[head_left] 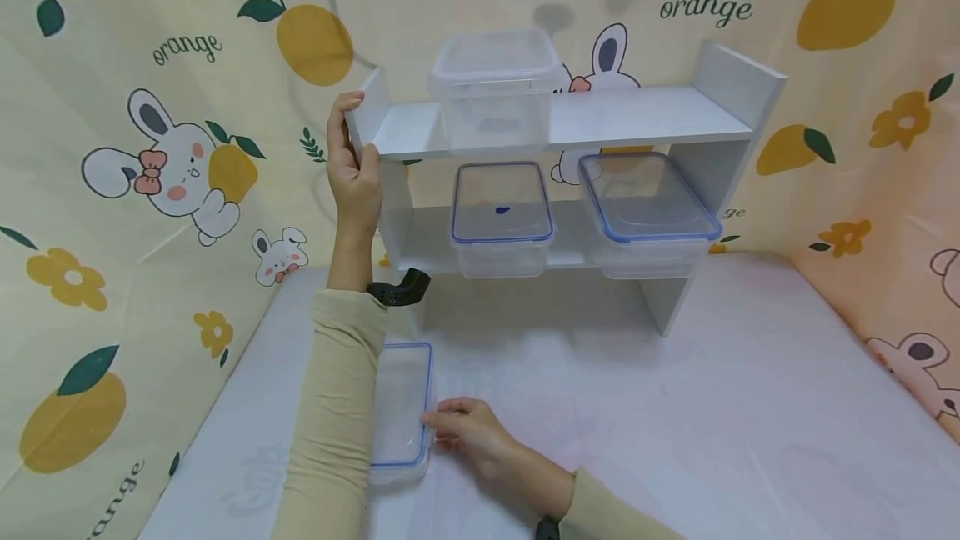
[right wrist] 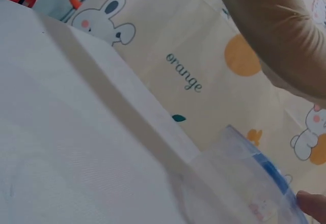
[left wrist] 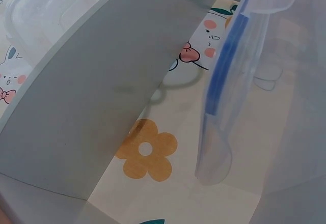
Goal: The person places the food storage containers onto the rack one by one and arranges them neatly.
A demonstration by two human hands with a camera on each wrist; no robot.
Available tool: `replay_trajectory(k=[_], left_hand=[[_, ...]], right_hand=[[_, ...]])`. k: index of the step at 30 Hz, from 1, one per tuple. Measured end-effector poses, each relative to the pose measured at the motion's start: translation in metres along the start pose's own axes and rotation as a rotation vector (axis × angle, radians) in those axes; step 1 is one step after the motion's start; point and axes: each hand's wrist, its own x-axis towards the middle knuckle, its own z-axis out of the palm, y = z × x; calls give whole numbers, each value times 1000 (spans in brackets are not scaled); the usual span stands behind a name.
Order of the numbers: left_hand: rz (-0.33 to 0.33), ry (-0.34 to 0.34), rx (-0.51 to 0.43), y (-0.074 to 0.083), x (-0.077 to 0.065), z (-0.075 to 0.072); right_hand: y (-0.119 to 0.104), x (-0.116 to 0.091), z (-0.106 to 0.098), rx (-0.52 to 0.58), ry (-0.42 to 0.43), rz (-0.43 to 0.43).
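At the upper left of a white two-tier shelf (head_left: pixel 637 111), my left hand (head_left: pixel 354 182) grips the side panel, thumb on the near side and fingers over its top edge. On the table below, a clear container with a blue-rimmed lid (head_left: pixel 401 407) lies partly behind my left forearm. My right hand (head_left: pixel 472 436) touches the right rim of that lid with its fingertips, the fingers slightly bent. In the right wrist view, one fingertip (right wrist: pixel 313 203) meets the blue edge of the container (right wrist: pixel 229 183). The left wrist view looks into the shelf, with the hand mostly out of sight.
A clear container with a frosted lid (head_left: pixel 495 90) stands on the upper board. Two blue-rimmed containers, one in the middle (head_left: pixel 502 252) and one at the right (head_left: pixel 652 252), sit on the lower board and jut over its front edge. Patterned cloth (head_left: pixel 150 290) hangs around the table (head_left: pixel 570 407).
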Motion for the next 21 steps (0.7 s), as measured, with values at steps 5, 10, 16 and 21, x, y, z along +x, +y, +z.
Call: replay_trajectory(k=[5,10,16,21], left_hand=[[8,0,-9,-2,0,0],[7,4,-17,-7,2,-1],[4,7,-14,-3,1,-1],[-6,-2,-6,-3,0,-1]], right_hand=[[4,2,0,7,-38,-11],[4,4,1,36,-53,-2],[4,4,3,79,-32,23],[2,3,5,98,-4,56]])
